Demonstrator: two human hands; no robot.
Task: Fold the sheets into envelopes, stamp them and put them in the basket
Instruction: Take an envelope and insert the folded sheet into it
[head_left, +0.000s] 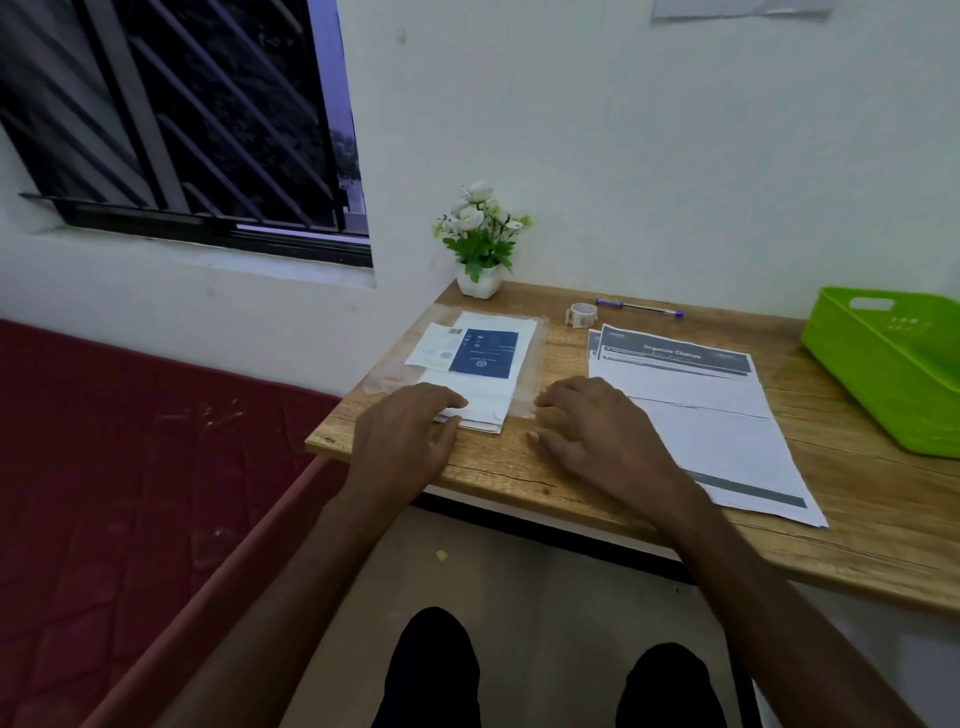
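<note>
A clear plastic packet of white envelopes (496, 374) with a blue printed label lies at the left end of the wooden desk (857, 499). My left hand (405, 431) rests on the packet's near left corner, fingers fairly straight. My right hand (587, 431) lies flat on the desk at the packet's near right edge, fingertips touching the plastic. A stack of printed sheets (696, 410) headed "Organize Clothes" lies to the right of my right hand. The green plastic basket (893, 364) stands at the desk's right end. A small roll of stickers (582, 314) sits behind the sheets.
A blue pen (639, 308) lies near the wall behind the roll. A white pot of artificial flowers (480, 244) stands at the desk's back left corner. A red mattress (130, 467) lies left of the desk, under a barred window.
</note>
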